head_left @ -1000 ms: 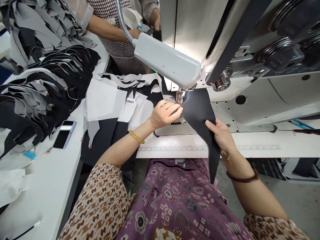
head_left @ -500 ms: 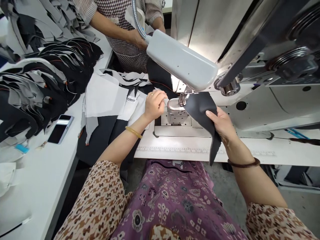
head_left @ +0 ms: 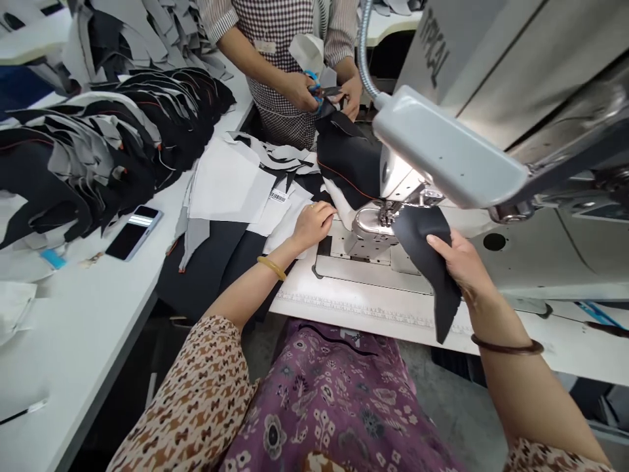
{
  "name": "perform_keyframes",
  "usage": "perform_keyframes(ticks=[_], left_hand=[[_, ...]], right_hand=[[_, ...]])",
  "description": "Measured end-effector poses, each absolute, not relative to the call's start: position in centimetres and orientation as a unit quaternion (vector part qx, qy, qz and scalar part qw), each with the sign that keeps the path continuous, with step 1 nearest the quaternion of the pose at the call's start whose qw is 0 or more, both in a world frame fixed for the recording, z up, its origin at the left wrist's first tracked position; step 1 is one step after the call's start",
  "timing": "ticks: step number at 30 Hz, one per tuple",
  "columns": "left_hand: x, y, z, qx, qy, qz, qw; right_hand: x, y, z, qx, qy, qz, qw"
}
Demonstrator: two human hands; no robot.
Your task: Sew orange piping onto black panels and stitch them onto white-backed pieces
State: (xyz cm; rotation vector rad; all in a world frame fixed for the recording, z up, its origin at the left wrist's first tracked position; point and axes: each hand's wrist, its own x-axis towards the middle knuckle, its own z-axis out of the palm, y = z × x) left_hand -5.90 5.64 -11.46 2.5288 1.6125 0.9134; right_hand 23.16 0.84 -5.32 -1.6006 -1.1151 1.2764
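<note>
A dark fabric piece (head_left: 425, 246) hangs from the presser foot (head_left: 388, 213) of a sewing machine, its lower end drooping over the table edge. My right hand (head_left: 466, 262) is closed on its right side, thumb on top. Left of the needle, my left hand (head_left: 314, 226) has its fingers curled together beside a pale strip of material (head_left: 341, 203); what lies between the fingertips is hidden. Behind the foot, a dark piece with an orange edge (head_left: 348, 164) reaches toward a co-worker, whose hands hold blue-handled scissors (head_left: 319, 92) at its far end.
White and dark cut pieces (head_left: 226, 180) lie left of my left hand. On the side table are a phone (head_left: 134, 233) and a long stack of dark and grey pieces (head_left: 118, 141). A grey lamp (head_left: 447, 147) overhangs the needle. A printed ruler (head_left: 354, 308) runs along the front edge.
The view has shifted, so the machine and lamp sit farther right. The co-worker's hands and scissors now show at the dark piece. My right hand still holds the fabric.
</note>
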Motion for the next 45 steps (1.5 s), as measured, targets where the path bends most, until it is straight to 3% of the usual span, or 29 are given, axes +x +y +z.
perform_keyframes(ticks=[9,17,24,27,30,35,39,42,45], left_hand=[[-13.8,0.9,-13.0,0.753,0.622,0.215,0.009],[-27.3,-5.1,-13.1,0.503,0.843,0.168,-0.093],[-25.9,-5.1,-13.2,0.512,0.819,0.247,-0.083],[-20.7,-2.8,-12.8,0.543,0.764,0.342,0.062],[-13.5,0.2,-12.5,0.498,0.648,0.456,0.353],[-3.8,6.0,-12.7,0.442,0.562,0.447,0.538],[-0.6,10.2,-12.6,0.243,0.408,0.402,0.783],[1.1,11.9,-12.5,0.126,0.349,0.420,0.828],[2.4,12.2,-12.5,0.043,0.386,0.500,0.774]], right_hand=[[24.3,1.7,-4.5,-0.677,-0.440,0.531,0.257],[25.6,1.6,-5.2,-0.649,-0.439,0.550,0.291],[25.3,0.8,-5.6,-0.644,-0.432,0.545,0.319],[25.0,0.5,-5.7,-0.655,-0.419,0.539,0.325],[24.9,0.0,-6.2,-0.665,-0.410,0.530,0.330],[25.4,-1.1,-6.6,-0.673,-0.389,0.540,0.321],[25.4,-1.8,-6.7,-0.672,-0.369,0.558,0.317],[25.1,-2.0,-6.6,-0.684,-0.334,0.561,0.325],[25.1,-1.8,-6.4,-0.717,-0.290,0.538,0.334]])
